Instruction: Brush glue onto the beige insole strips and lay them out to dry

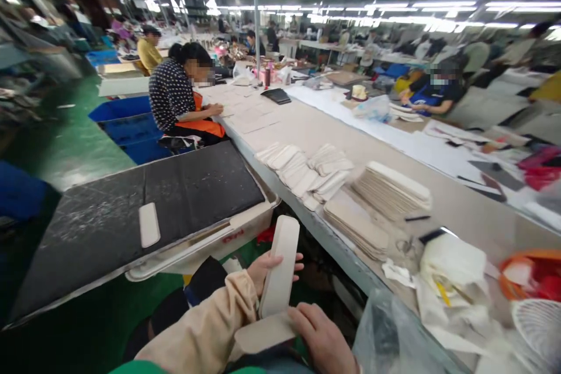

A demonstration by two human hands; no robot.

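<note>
My left hand (262, 269) grips a long cream panel with rounded ends (283, 257), holding it tilted upward over my lap. The thumb lies on its face and the fingertips show past its far edge. Below it, a second cream panel (263, 332) lies low over my lap, with the fingers of my right hand (322, 333) closed on its right end. Its underside is hidden. On the black board (197, 193) to the left rests a single similar panel (149, 225).
Along the table (315, 114) lie a fanned heap of cream panels (295, 169) and neat stacks (390, 190). Nearer on the right are scissors (407, 247), a plastic bag (385, 327), an orange basket (521, 263) and a white fan (539, 327). A co-worker (173, 90) sits beyond the board.
</note>
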